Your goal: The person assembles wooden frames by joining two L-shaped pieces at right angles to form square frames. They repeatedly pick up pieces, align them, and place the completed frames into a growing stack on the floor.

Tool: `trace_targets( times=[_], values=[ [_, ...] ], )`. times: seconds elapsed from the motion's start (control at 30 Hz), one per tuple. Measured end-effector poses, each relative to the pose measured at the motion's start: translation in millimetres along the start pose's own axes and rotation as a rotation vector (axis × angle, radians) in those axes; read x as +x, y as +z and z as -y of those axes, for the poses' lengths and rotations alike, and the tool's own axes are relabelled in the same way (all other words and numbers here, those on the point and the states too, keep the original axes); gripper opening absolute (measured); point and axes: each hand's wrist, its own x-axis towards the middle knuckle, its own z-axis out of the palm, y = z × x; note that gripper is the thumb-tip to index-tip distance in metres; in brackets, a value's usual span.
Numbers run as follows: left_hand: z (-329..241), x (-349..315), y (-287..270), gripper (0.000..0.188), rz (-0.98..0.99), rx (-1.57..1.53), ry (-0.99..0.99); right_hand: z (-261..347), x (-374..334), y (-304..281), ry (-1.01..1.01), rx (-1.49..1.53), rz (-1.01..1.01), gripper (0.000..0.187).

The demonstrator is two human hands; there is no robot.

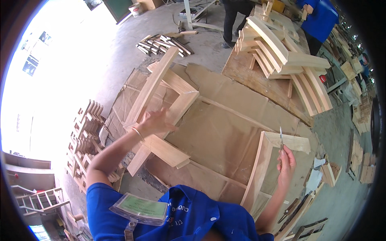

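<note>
My left hand [156, 121] is spread over a joined wooden frame [185, 100], beside its long upright-looking piece [155, 86]. Its fingers are apart, and whether the palm presses on the wood is hard to see. Short wooden boards [168, 150] of the same frame lie below that wrist. On the other side, my right hand [286, 162] is closed round a small pointed tool with a thin blade, which looks like a knife [281, 137], its tip pointing away from me. Behind that hand is an angled wooden frame [257, 170] with a mitred corner.
Brown cardboard [217, 132] covers the work surface. A stack of curved wooden parts [277, 52] stands on a wooden table [241, 72] at the far right, with people beyond. Wood pieces are piled at left [86, 138]; bundled sticks [165, 44] lie on the floor.
</note>
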Motion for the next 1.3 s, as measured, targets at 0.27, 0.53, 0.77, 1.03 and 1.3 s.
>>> trace_targets(
  times=[0.27, 0.53, 0.77, 1.03, 1.3],
  values=[
    [2.8, -2.5, 20.8, 0.064, -0.126, -0.068, -0.002, 12.3, 35.0, 9.5, -0.006, 0.057, 0.099, 0.03],
    [11.4, 8.4, 41.8, 0.08, -0.156, -0.008, -0.022, 41.5, 127.9, -13.9, 0.048, 0.391, 0.059, 0.028],
    [2.2, -10.7, 11.1, 0.086, -0.405, 0.027, 0.095, 88.3, 263.3, 19.8, 0.029, 0.413, 0.091, 0.049],
    [-55.2, -37.6, -50.5, 0.046, -0.487, -0.389, 0.346, 119.6, 360.3, 71.8, 0.14, 0.442, -0.137, 0.059],
    [-123.6, -12.2, -57.1, 0.06, -0.364, -1.396, 0.498, 90.3, 217.7, 76.3, -0.048, 0.598, 0.008, 0.028]
  ],
)
